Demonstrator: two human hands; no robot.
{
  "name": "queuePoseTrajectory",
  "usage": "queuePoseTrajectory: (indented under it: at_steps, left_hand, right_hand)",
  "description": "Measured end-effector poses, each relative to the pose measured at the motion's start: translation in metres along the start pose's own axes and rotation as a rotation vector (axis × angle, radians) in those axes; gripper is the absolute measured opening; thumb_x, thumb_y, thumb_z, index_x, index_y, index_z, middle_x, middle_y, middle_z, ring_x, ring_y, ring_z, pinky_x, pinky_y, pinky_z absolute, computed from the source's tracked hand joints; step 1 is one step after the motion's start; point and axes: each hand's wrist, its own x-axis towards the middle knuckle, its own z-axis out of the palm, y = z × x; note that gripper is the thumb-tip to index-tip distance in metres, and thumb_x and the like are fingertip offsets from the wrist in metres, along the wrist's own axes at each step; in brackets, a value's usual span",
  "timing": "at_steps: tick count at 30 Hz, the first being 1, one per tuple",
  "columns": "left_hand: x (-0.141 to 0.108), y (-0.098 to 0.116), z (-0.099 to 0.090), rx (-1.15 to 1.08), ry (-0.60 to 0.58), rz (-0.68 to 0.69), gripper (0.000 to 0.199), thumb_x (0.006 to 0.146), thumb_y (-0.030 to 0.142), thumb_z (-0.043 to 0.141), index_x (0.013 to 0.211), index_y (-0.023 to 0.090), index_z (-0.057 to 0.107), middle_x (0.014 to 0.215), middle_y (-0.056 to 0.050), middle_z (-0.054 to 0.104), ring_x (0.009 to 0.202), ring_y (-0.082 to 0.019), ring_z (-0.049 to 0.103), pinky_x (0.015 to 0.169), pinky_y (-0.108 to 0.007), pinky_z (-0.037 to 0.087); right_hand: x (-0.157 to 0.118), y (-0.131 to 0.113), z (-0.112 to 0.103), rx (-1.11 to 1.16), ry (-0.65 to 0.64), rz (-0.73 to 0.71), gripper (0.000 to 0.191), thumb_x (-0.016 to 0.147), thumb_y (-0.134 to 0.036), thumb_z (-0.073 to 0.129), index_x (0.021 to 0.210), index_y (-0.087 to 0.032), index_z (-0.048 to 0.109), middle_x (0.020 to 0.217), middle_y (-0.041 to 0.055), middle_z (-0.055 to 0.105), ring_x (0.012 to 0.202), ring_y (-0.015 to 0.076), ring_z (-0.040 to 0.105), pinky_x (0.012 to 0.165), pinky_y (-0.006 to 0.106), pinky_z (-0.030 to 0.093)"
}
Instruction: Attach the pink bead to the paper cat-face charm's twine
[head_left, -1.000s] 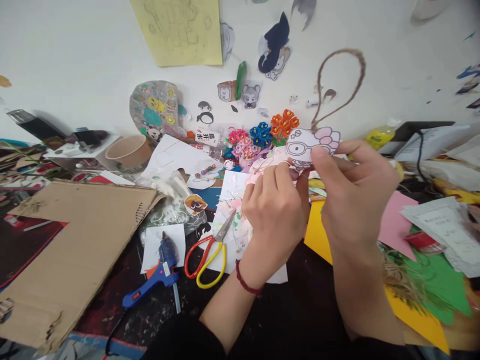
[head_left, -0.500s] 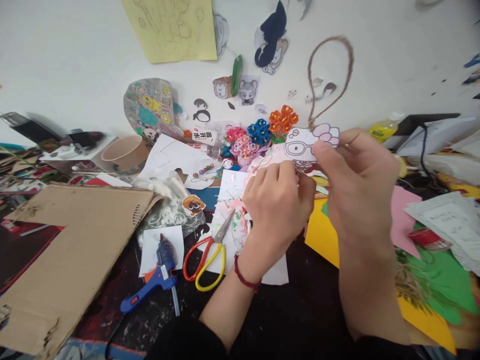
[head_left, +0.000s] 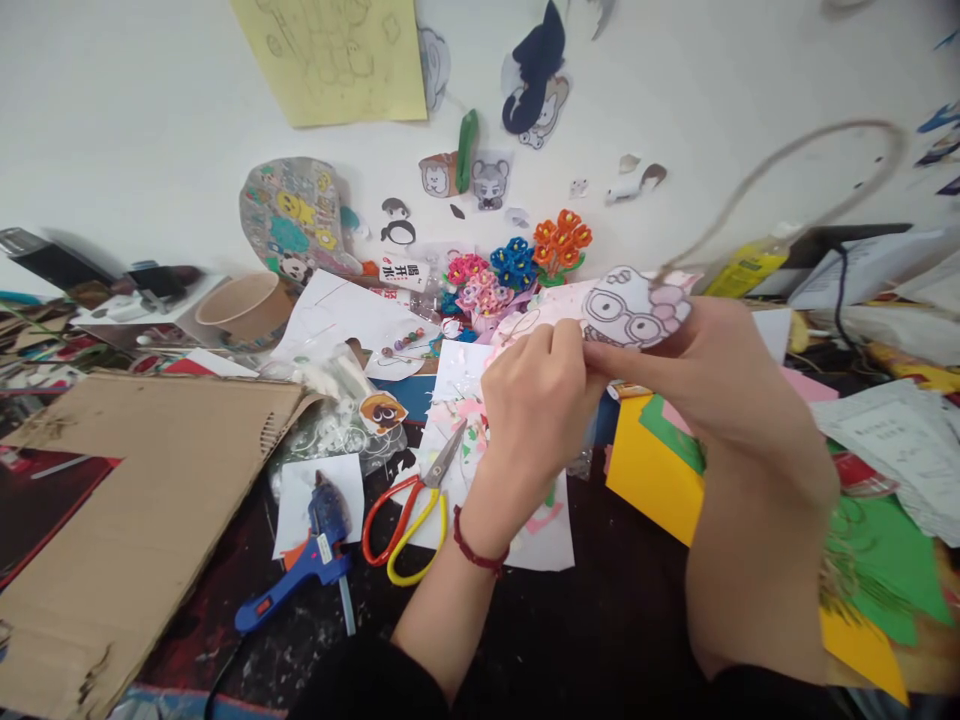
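A white paper cutout (head_left: pixel 622 308) shows a cartoon face with round glasses and a pink bow. From its upper right, a brown twine loop (head_left: pixel 757 170) trails out over the wall. My right hand (head_left: pixel 720 390) pinches the cutout from below and the right, thumb stretched toward my left hand. My left hand (head_left: pixel 536 400), a dark red bracelet at its wrist, is closed against the cutout's lower left edge; whatever its fingers grip is hidden. Scissors (head_left: pixel 416 510) with one red and one yellow handle lie below and left of it, partly on a white sheet (head_left: pixel 551 540).
A blue glue gun (head_left: pixel 322 550) rests on paper at left, beside a large cardboard piece (head_left: pixel 150 490). Small flower bouquets (head_left: pixel 514 265) stand at the back. Yellow paper (head_left: pixel 652 470) and green paper (head_left: pixel 892 570) lie at right. A yellow bottle (head_left: pixel 754 260) stands near the wall.
The cutout has tilted and dropped slightly, and its twine loop has swung to the right. My right hand has turned and lowered, its thumb now reaching my left hand's fingers.
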Motion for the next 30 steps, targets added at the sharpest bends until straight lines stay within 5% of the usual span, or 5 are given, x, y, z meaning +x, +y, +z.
queuePoseTrajectory:
  at_steps: [5,9,17,25,30]
  left_hand:
    - [0.001,-0.001,-0.001,-0.112,-0.095,-0.055,0.026,0.092,0.023,0.057,0.069,0.02,0.045,0.061,0.002,0.051,0.056,-0.012,0.039,0.056,-0.029,0.022]
    - [0.006,0.001,-0.006,-0.359,-0.181,-0.148,0.025,0.085,0.02,0.061,0.067,0.02,0.044,0.061,0.003,0.051,0.059,-0.011,0.044,0.06,-0.029,0.029]
    - [0.011,-0.003,-0.006,-1.405,-0.47,-0.582,0.026,0.087,0.035,0.074,0.087,0.021,0.053,0.068,0.004,0.057,0.063,-0.01,0.054,0.065,-0.026,0.045]
    - [0.009,-0.006,0.0,-1.005,-0.314,-0.156,0.022,0.089,0.031,0.076,0.079,0.018,0.061,0.069,0.004,0.05,0.069,-0.01,0.046,0.069,-0.027,0.037]
    - [0.008,-0.008,0.003,-1.183,-0.362,-0.2,0.023,0.099,0.032,0.064,0.082,0.017,0.063,0.081,-0.002,0.062,0.08,-0.012,0.056,0.075,-0.028,0.042]
  right_hand:
    - [0.003,-0.001,-0.006,-0.193,0.025,-0.08,0.044,0.077,-0.041,0.081,0.053,-0.019,0.052,0.059,-0.0025,0.053,0.06,0.0119,0.049,0.055,0.026,0.042]
    - [0.003,-0.002,-0.012,-0.042,-0.035,-0.002,0.038,0.08,-0.041,0.079,0.059,-0.018,0.058,0.06,-0.0023,0.055,0.058,0.0103,0.047,0.053,0.025,0.037]
    - [0.003,0.003,-0.022,0.287,-0.044,0.084,0.036,0.082,-0.041,0.081,0.065,-0.017,0.061,0.06,-0.0025,0.05,0.057,0.0098,0.046,0.054,0.027,0.035]
    - [0.0,0.001,-0.024,0.318,-0.046,0.128,0.033,0.082,-0.042,0.081,0.069,-0.018,0.063,0.062,-0.0011,0.051,0.06,0.0128,0.047,0.056,0.03,0.037]
    - [-0.001,-0.002,-0.026,0.3,-0.025,0.143,0.035,0.08,-0.043,0.083,0.066,-0.018,0.062,0.06,-0.001,0.051,0.059,0.0118,0.046,0.055,0.029,0.035]
